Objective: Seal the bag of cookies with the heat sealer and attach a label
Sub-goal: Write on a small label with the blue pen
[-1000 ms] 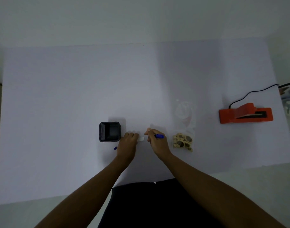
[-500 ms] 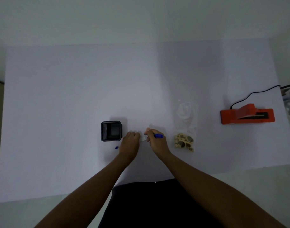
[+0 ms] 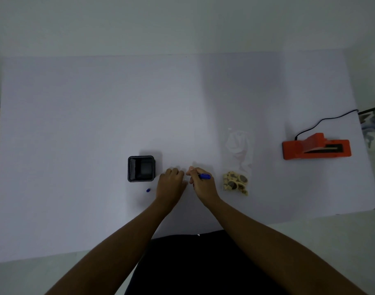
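Observation:
A clear plastic bag [image 3: 238, 154] lies flat on the white table, with round cookies [image 3: 235, 182] bunched at its near end. The orange heat sealer [image 3: 316, 146] sits far right, its black cord running off the back. My right hand [image 3: 201, 182] grips a blue pen [image 3: 204, 176] with its tip toward my left hand. My left hand [image 3: 171, 184] rests knuckles-up on the table, fingers pressed down on a small white label that is mostly hidden under them. Both hands are left of the bag, apart from it.
A black square holder [image 3: 141, 168] stands just left of my left hand. A small blue pen cap [image 3: 148, 190] lies in front of it. The table's near edge runs below my forearms; its right edge passes beyond the sealer.
Both hands stay close together over the label with only tiny shifts. The bag, sealer and holder have not moved.

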A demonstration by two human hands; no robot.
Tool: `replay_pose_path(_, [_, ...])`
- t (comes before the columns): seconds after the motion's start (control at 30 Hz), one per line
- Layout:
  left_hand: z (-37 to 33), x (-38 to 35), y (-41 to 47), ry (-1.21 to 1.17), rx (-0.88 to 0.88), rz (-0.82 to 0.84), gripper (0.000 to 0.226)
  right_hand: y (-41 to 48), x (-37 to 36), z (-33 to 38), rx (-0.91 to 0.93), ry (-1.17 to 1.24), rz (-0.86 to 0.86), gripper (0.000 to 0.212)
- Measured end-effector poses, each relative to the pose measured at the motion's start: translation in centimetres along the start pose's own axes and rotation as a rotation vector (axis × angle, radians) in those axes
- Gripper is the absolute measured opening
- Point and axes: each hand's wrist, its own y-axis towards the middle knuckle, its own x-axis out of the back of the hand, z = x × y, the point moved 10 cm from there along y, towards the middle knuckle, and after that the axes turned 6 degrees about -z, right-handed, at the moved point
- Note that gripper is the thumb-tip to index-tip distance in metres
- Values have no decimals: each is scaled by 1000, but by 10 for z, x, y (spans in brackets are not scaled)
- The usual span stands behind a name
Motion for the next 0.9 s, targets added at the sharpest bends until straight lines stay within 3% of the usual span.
replay_pose_path(0.3, [-7, 1, 1, 99, -37, 12, 9, 4, 4, 1, 38, 2, -31, 34])
replay_pose_path(0.43, [-10, 3, -1, 123, -56, 5, 18, 3, 2, 16, 268, -136, -41, 10])
replay_pose_path(0.5, [-12, 3, -2, 131, -64, 12, 18, 1, -8, 18, 392, -254, 20, 21])
replay_pose_path(0.67, [-12, 1, -1, 135, -75, 23, 25, 4, -27, 0, 439, -464, 114, 26])
replay_pose_path(0.8, [-17, 4, 1, 95, -91, 17, 23, 0, -22, 14, 516, -440, 77, 10])
replay_pose_path(0.9, [-16, 6, 1, 60, -91, 26, 19, 2, -18, 15, 512, -418, 51, 10])
